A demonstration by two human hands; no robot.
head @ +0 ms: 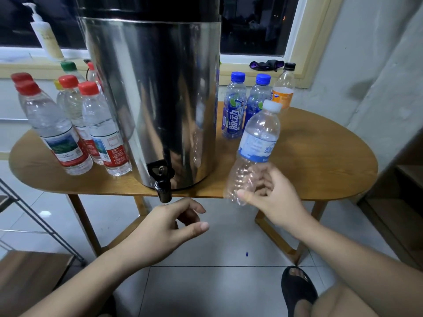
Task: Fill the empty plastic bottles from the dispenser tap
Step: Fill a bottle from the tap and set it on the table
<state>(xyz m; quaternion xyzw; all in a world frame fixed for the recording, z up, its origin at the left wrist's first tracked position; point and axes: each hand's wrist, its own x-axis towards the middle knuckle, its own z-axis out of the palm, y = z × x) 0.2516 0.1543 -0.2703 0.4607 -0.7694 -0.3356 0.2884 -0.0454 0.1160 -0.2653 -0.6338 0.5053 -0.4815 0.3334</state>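
Note:
A tall steel dispenser (151, 99) stands on the wooden table (320, 161), its black tap (163, 181) hanging over the front edge. My right hand (272, 197) grips the lower part of an empty clear bottle (256, 147) with a white cap and blue label, tilted, to the right of the tap. My left hand (169, 227) hovers just below the tap with fingers loosely curled, holding nothing.
Several red-capped bottles (68, 133) stand left of the dispenser. Two blue-capped bottles (234, 108) and an orange-label bottle (283, 90) stand behind on the right. A pump bottle (45, 35) sits on the windowsill. A metal rack (34, 213) is at left, and my sandalled foot (297, 291) below.

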